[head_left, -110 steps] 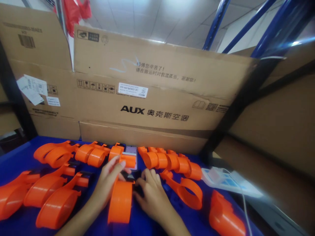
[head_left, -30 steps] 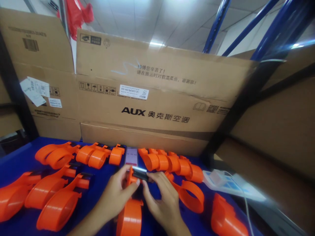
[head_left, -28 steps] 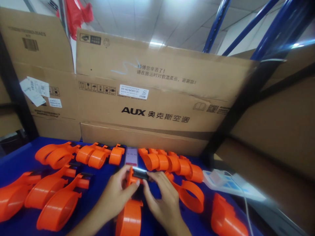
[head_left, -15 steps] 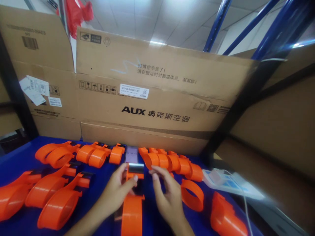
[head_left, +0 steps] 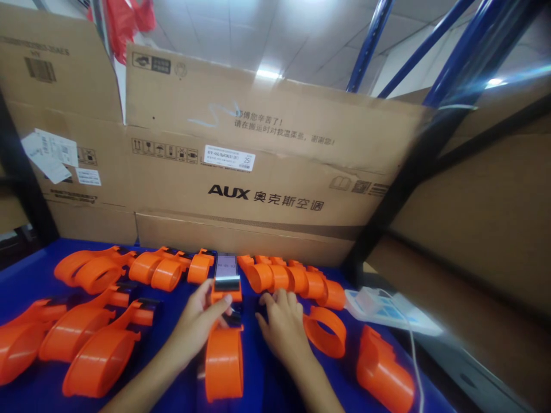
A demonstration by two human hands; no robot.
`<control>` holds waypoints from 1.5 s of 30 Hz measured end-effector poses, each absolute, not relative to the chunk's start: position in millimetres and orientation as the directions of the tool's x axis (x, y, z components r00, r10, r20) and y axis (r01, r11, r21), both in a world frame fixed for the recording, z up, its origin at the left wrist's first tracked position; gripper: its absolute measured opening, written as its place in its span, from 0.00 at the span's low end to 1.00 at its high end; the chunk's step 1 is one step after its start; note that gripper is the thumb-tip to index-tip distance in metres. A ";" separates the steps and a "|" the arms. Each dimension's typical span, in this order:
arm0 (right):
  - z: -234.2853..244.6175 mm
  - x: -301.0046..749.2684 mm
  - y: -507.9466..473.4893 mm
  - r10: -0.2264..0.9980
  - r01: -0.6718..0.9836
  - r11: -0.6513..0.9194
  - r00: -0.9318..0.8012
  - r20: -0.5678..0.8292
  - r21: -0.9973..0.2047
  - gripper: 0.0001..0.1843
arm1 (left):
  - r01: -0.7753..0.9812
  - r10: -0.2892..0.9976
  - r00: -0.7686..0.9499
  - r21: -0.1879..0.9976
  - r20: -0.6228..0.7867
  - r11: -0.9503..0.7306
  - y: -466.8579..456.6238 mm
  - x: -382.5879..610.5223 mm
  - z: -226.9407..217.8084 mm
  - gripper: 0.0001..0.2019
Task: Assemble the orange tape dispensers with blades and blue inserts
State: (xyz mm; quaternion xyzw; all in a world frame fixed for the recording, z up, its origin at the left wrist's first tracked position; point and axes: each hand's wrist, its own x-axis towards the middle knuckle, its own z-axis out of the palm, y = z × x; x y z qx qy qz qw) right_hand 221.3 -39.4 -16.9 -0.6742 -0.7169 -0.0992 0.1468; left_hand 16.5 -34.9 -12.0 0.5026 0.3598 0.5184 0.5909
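My left hand (head_left: 205,312) is closed around the upper part of an orange plastic tape dispenser (head_left: 224,367), its thumb across the front. A shiny dark strip (head_left: 227,283) shows at the dispenser's top, and its wide orange ring hangs toward me. To the right, my right hand (head_left: 282,321) is palm down over the blue surface, fingers bent and thumb apart from them. Its fingertips are just in front of a row of orange dispenser parts (head_left: 297,280); whether they touch anything is hidden. Beside that hand lies a loose orange ring part (head_left: 326,332).
Several orange dispensers with black ends (head_left: 101,367) lie at the left on the blue table cover (head_left: 172,344). A phone (head_left: 226,264) stands at the back. At the right are another orange part (head_left: 383,367) and a white power strip (head_left: 394,312) with a cable. Cardboard (head_left: 267,229) walls the back.
My right hand has moved from beside the held dispenser forward toward the back row, turning palm down. My left hand still holds the dispenser. The view has shifted slightly.
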 end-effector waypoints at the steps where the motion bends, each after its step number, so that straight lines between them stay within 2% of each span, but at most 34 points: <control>1: -17.4 222.3 -39.2 0.939 0.996 0.064 -0.040 0.342 -0.057 0.11 | -0.241 0.975 0.202 0.970 0.096 -0.045 -34.9 16.4 -11.4 0.20; 6: -20.0 223.4 -40.0 0.943 0.998 0.033 -0.014 0.332 -0.050 0.11 | -0.214 0.978 0.192 0.976 0.080 -0.038 -34.9 16.6 -11.4 0.20; 10: -19.3 221.8 -40.3 0.936 0.989 0.054 -0.001 0.353 -0.139 0.09 | -0.209 0.976 0.197 0.977 0.089 -0.046 -34.8 16.8 -12.6 0.21; 13: -15.1 220.5 -39.6 0.917 0.950 0.151 -0.031 0.398 -0.274 0.06 | -0.197 0.981 0.172 0.979 0.085 -0.050 -34.0 16.9 -13.3 0.22; 15: -11.1 218.8 -39.7 0.893 0.875 0.258 -0.054 0.447 -0.409 0.05 | -0.208 0.982 0.169 0.977 0.083 -0.046 -33.6 17.2 -13.3 0.22; 19: -4.1 212.7 -43.5 0.859 0.609 0.395 0.021 0.512 -0.688 0.12 | -0.229 0.976 0.193 0.972 0.103 -0.057 -33.6 18.0 -11.1 0.21; 23: -1.2 207.3 -48.1 0.884 0.368 0.453 -0.068 0.463 -0.812 0.17 | -0.210 0.974 0.211 0.977 0.084 -0.039 -33.2 18.2 -9.9 0.21; 25: -1.2 205.6 -50.2 0.871 0.356 0.485 -0.109 0.480 -0.799 0.19 | -0.204 0.973 0.219 0.979 0.075 -0.030 -32.2 18.1 -11.5 0.21; 28: -2.3 203.1 -53.8 0.835 0.430 0.527 -0.105 0.540 -0.733 0.25 | -0.196 0.974 0.217 0.980 0.059 -0.016 -30.8 18.1 -14.7 0.22; 35: -4.6 200.6 -54.6 0.782 0.482 0.592 -0.150 0.604 -0.646 0.27 | -0.236 0.968 0.228 0.971 0.105 -0.050 -34.4 20.1 -10.9 0.20; 45: -9.3 200.7 -53.8 0.654 0.606 0.687 -0.275 0.705 -0.401 0.30 | -0.268 0.963 0.240 0.962 0.124 -0.057 -37.2 18.7 -5.4 0.19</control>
